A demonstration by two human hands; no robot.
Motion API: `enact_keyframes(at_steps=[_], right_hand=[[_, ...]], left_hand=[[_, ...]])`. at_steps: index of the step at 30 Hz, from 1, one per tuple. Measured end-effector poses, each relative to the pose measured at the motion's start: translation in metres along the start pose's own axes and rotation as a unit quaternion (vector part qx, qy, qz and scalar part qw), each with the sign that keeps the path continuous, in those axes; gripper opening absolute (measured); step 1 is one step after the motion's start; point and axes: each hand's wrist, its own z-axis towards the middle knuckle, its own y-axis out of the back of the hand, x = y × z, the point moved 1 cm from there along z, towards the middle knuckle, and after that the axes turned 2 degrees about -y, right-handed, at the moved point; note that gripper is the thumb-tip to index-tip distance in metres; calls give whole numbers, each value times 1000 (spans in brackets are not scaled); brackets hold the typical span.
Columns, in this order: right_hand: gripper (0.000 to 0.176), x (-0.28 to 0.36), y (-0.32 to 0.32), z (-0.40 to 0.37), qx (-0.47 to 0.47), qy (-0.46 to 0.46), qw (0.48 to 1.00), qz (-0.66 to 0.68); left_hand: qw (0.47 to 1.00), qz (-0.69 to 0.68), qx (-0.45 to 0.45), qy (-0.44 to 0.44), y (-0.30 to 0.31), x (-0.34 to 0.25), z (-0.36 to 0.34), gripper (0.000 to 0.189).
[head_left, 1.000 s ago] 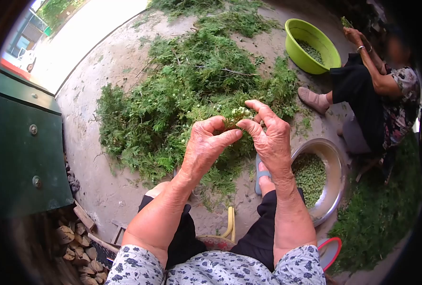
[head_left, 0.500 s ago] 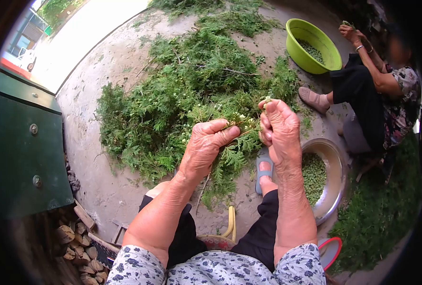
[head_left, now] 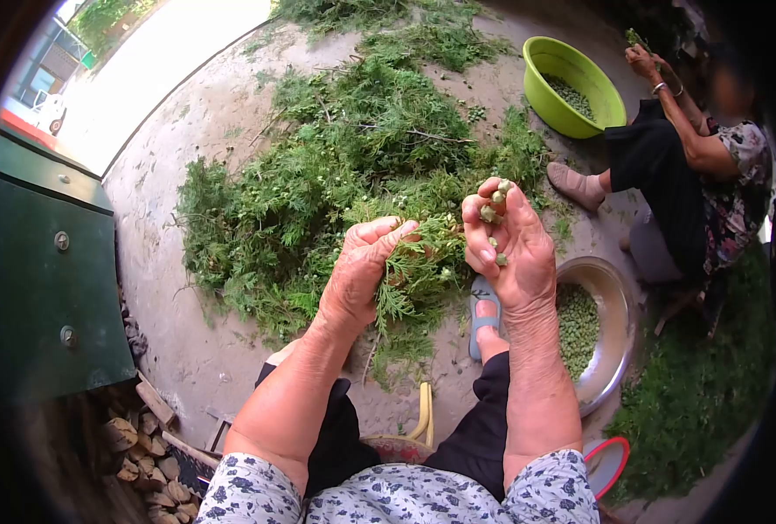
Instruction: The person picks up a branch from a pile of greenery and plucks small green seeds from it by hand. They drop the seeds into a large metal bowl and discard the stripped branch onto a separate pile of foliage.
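The left hand (head_left: 359,275) is closed in a loose fist round a sprig (head_left: 416,272) of flat, scaly green foliage, thumb pressed over the stem, up and to the left of the steel bowl (head_left: 613,301). The right hand (head_left: 509,255) is raised just left of that bowl, palm turned toward the camera. Its thumb and first fingertips pinch a few small green cones (head_left: 495,197), and one or two more lie against the curled fingers (how many in all is too small to tell). The two hands are near each other but apart, and the sprig's tips reach toward the right hand.

The bowl stands on the bare ground and holds a layer of loose cones (head_left: 573,325). The person's sandalled foot (head_left: 484,316) is just left of its rim.

Beyond the bowl and to its left, a broad pile of cut branches (head_left: 362,144) covers the ground. Straight beyond the bowl sits a lime-green basin (head_left: 552,112) with more cones in it. To the bowl's right, past its far rim, another person (head_left: 698,153) sits with a hand (head_left: 643,61) raised beside that basin. Far left of the bowl is a dark green metal cabinet (head_left: 43,262), with split firewood (head_left: 130,450) stacked below it.
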Motion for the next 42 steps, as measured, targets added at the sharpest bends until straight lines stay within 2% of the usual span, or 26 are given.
enact_keyframes(at_steps=[4,6,8,10,12,14,16,18,20,24,26,27,30,32,33,34,36,37,38,41,42], right_hand=[[39,-7,8,2,4,17,999,30],[34,-7,4,0,6,22,999,31],[26,-1,-5,-4,-53,-24,988,-141],[20,-1,-7,-4,-37,-36,991,-121],[22,-2,-10,-5,-52,-57,972,-223],[25,-2,-12,-6,-38,-68,971,-227],[26,0,-17,-9,3,-84,965,-247],[26,1,-18,-11,-1,-87,963,-256],[24,-1,-17,-11,4,-77,966,-246],[18,-4,-15,-11,-25,-93,967,-237],[13,-4,-17,-11,-44,-60,944,-321],[13,-7,-17,-11,-45,-60,944,-321],[11,-18,-16,-10,-71,-29,954,-291],[12,-21,-16,-10,-138,26,952,-270],[13,-18,-14,-8,-155,42,951,-263],[13,-15,-11,-7,-155,42,951,-263],[14,-7,-1,-4,-97,24,995,-12],[15,-4,6,-3,-80,9,996,45],[15,-2,9,-3,-80,10,996,46],[18,3,13,-4,-49,-8,994,99],[18,3,11,-4,-48,-7,994,99]], left_hand=[[999,-29,2,27,7,3,3,20],[1000,1,-7,30,6,1,4,20],[1000,11,7,22,3,-1,3,19],[999,21,22,15,0,-4,2,19],[994,103,18,9,-1,-7,0,27],[993,118,15,-8,0,-4,3,31],[989,138,56,-10,-1,-5,2,31],[989,137,54,-15,-6,-6,1,29],[986,151,35,-58,-5,-3,2,27],[980,189,47,-24,-2,-4,2,20],[982,186,16,-11,-7,-3,0,18],[982,186,16,-10,-8,-1,0,18],[979,196,-23,-56,-10,2,-1,16],[953,276,-51,-113,-15,0,-3,24],[963,224,-62,-137,-16,6,-2,24],[963,224,-62,-137,-13,7,-2,24],[998,29,-42,-46,-3,6,0,12],[997,24,-43,-67,1,4,2,13],[996,-45,-51,-49,0,3,3,12],[995,-14,-72,-69,-1,-1,3,13],[997,-20,-65,-20,-2,-6,1,15]])
